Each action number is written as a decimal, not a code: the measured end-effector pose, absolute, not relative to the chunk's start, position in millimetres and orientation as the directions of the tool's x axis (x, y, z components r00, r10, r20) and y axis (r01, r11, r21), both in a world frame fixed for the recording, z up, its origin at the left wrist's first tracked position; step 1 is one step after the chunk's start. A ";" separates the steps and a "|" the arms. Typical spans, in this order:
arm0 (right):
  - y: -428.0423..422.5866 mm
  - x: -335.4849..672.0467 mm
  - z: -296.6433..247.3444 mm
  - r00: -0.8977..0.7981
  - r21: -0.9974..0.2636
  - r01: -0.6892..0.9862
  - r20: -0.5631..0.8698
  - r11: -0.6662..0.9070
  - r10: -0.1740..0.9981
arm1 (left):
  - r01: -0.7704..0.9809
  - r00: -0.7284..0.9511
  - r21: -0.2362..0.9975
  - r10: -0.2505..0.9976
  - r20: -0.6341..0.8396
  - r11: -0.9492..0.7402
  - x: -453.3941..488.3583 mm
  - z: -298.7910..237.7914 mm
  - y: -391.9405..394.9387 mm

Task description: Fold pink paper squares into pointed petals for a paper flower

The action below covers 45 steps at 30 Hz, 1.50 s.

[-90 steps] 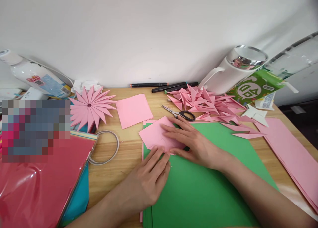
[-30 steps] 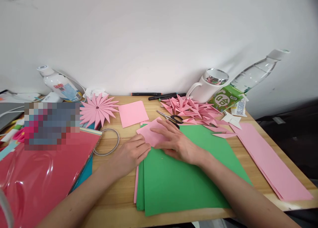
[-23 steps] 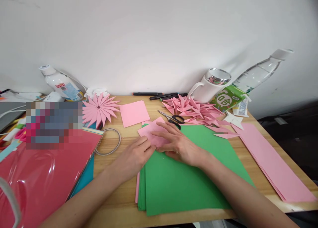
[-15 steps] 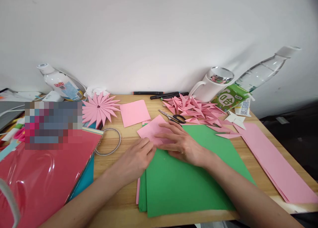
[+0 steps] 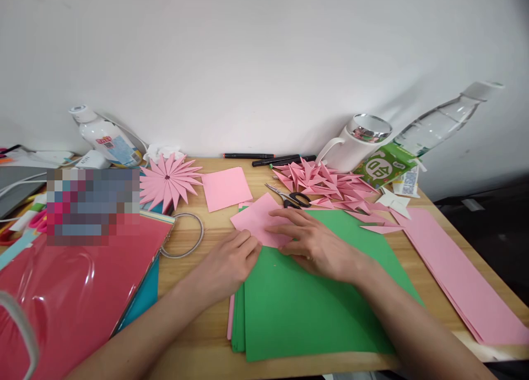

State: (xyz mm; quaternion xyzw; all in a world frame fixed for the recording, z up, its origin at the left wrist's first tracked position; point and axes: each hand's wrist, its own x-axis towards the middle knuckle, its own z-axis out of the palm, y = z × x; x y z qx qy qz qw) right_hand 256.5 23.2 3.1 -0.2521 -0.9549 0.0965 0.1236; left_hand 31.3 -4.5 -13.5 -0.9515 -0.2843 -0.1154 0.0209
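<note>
A square of pink paper (image 5: 256,217) lies turned on its corner over the top left of a stack of green paper (image 5: 318,308). My left hand (image 5: 233,261) is closed, with curled fingers gripping the square's lower left edge; the fingertips are partly hidden. Across the square's right side rests my right hand (image 5: 316,239), its fingers spread and lightly bent. Just beyond them lie black-handled scissors (image 5: 293,198). Another pink square (image 5: 227,188) is on the table behind, beside a many-pointed pink paper star (image 5: 171,178).
Folded pink paper pieces (image 5: 326,184) are heaped before a white mug (image 5: 351,145). A green box (image 5: 384,165) and a clear bottle (image 5: 446,118) stand right of it. Long pink strips (image 5: 463,275) lie far right, a red plastic-wrapped pack (image 5: 82,286) at left. Black markers (image 5: 281,160) lie by the wall.
My right hand has slid a little to the right over the pink square, uncovering more of it. My left hand stays at the lower left edge. The view has shifted slightly.
</note>
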 end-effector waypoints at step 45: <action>31.2 248.2 -32.7 -0.618 -0.510 0.346 0.508 0.788 0.600 | 0.607 0.769 -0.155 0.526 0.365 -0.780 29.0 -23.5 -6.5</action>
